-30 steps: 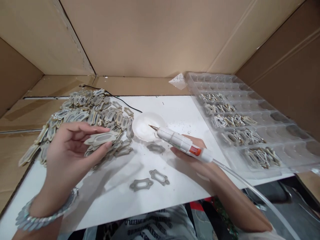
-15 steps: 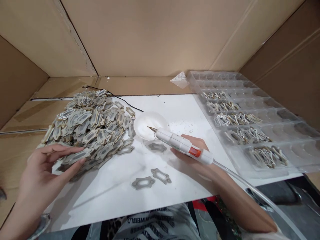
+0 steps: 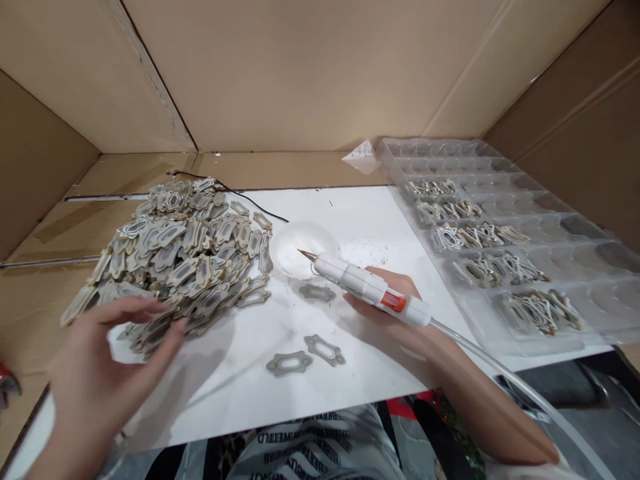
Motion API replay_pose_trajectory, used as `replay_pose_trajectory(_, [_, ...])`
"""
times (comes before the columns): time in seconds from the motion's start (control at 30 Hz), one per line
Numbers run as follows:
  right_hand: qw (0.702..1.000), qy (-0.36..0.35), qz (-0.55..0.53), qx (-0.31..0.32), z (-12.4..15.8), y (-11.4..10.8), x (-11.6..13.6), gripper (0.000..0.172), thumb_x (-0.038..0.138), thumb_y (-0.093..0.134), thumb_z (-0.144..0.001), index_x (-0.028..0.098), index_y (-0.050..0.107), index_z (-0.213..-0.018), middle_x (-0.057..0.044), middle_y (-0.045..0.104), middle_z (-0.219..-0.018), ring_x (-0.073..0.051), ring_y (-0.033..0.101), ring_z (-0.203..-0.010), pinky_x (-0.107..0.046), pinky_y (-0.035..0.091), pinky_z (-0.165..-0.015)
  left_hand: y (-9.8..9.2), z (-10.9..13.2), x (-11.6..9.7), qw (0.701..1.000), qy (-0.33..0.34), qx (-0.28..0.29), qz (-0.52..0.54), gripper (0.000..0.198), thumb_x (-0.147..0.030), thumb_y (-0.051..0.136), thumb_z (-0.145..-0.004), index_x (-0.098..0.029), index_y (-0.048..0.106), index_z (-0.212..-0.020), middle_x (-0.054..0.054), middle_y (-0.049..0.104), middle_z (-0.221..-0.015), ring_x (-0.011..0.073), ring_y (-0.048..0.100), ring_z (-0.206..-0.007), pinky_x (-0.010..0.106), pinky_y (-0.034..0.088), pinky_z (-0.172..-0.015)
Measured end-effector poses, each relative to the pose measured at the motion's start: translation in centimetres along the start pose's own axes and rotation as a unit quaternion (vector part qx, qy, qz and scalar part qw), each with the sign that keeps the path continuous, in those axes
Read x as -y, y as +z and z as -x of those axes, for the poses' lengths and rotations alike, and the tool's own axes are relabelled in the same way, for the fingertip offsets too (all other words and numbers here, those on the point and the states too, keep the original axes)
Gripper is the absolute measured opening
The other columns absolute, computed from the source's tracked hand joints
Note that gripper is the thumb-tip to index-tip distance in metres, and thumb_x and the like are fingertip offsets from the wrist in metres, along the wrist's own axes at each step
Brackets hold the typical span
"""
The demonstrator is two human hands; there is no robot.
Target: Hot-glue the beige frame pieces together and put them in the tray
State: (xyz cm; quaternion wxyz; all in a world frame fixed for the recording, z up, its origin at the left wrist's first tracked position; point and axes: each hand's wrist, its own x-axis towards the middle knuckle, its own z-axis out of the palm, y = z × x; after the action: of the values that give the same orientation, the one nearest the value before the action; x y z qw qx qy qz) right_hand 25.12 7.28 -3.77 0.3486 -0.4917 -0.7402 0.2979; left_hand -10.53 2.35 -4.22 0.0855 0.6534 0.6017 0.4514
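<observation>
My left hand hovers at the front edge of a heap of thin grey, frame-shaped pieces; thumb and fingers are apart, with no piece visible between them. My right hand grips a white pen-shaped tool with a pointed metal tip, an orange-red part on its barrel and a pale tube at its rear. The tip hangs over a shallow white dish. Before the dish lies one grey piece. Two more, a flat frame piece and a tilted frame piece, lie nearer me.
A clear plastic tray with rows of compartments stands on the right, several holding upright frame pieces. A black cord runs behind the heap. A small clear packet sits at the back. Cardboard walls enclose the white board.
My left hand has opened from around a piece at the heap's front and shifted slightly right and toward me. My right hand still holds the tool over the dish.
</observation>
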Motion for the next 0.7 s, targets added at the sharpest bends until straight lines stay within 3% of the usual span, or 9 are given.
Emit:
replay_pose_trajectory(0.07, [1.000,0.014,-0.004,0.002,0.0,-0.1,0.1,0.033,0.026,0.059,-0.084,0.023,0.036,-0.061,0.006,0.041,-0.056,-0.011,0.039,-0.048,-0.026,0.029,-0.048,1.5,0.7,-2.2,0.984,0.126,0.106,-0.070,0.024,-0.031,0.079,-0.078,-0.029,0.065,-0.098,-0.004,0.066,-0.084,0.0188,0.060,-0.073,0.032,0.048,-0.068])
replay_pose_trajectory(0.1, [1.000,0.021,-0.003,0.003,0.0,-0.2,0.2,0.032,0.026,0.059,-0.084,0.023,0.037,-0.062,0.006,0.041,-0.056,-0.011,0.040,-0.049,-0.026,0.030,-0.049,2.3,1.1,-3.2,0.972,0.150,0.165,-0.068,0.017,-0.030,0.073,-0.084,-0.028,0.064,-0.098,-0.004,0.068,-0.086,0.0180,0.063,-0.075,0.030,0.051,-0.067])
replay_pose_trajectory(0.17, [0.999,0.036,0.003,0.008,0.0,-0.3,0.3,0.028,0.026,0.059,-0.084,0.022,0.041,-0.063,0.005,0.044,-0.058,-0.011,0.042,-0.050,-0.026,0.032,-0.050,3.9,1.8,-4.7,0.950,0.176,0.255,-0.049,0.022,-0.032,0.069,-0.089,-0.027,0.062,-0.109,-0.001,0.072,-0.095,0.0176,0.068,-0.083,0.026,0.055,-0.068])
replay_pose_trajectory(0.27, [0.999,0.037,0.005,0.013,-0.1,-0.3,0.1,0.027,0.025,0.060,-0.083,0.022,0.043,-0.062,0.005,0.046,-0.058,-0.010,0.042,-0.051,-0.026,0.033,-0.051,5.7,2.7,-5.8,0.923,0.226,0.308,-0.048,0.025,-0.026,0.058,-0.094,-0.025,0.059,-0.119,0.002,0.075,-0.101,0.0180,0.072,-0.092,0.024,0.058,-0.073])
replay_pose_trajectory(0.37, [0.999,0.033,-0.008,0.008,-0.1,-0.3,-0.1,0.029,0.025,0.061,-0.083,0.022,0.042,-0.061,0.005,0.045,-0.058,-0.010,0.041,-0.050,-0.025,0.032,-0.050,6.4,2.8,-6.0,0.918,0.262,0.289,-0.067,0.018,-0.019,0.048,-0.095,-0.024,0.059,-0.108,0.001,0.075,-0.092,0.0163,0.073,-0.084,0.023,0.057,-0.070])
replay_pose_trajectory(0.47, [0.999,0.045,-0.026,0.002,-0.2,-0.3,0.3,0.029,0.028,0.061,-0.084,0.022,0.043,-0.062,0.004,0.045,-0.059,-0.011,0.042,-0.051,-0.026,0.033,-0.050,6.3,1.7,-6.3,0.927,0.257,0.260,-0.087,0.015,-0.020,0.046,-0.096,-0.024,0.058,-0.103,-0.001,0.073,-0.083,0.0155,0.072,-0.069,0.023,0.053,-0.058])
replay_pose_trajectory(0.7, [0.998,0.028,-0.054,-0.009,0.0,-0.7,1.3,0.025,0.027,0.059,-0.084,0.023,0.043,-0.065,0.004,0.045,-0.058,-0.011,0.042,-0.051,-0.025,0.032,-0.047,6.3,-3.3,-7.8,0.948,0.265,0.041,-0.168,0.025,-0.026,0.059,-0.092,-0.023,0.059,-0.117,0.002,0.077,-0.098,0.0196,0.074,-0.082,0.029,0.056,-0.073])
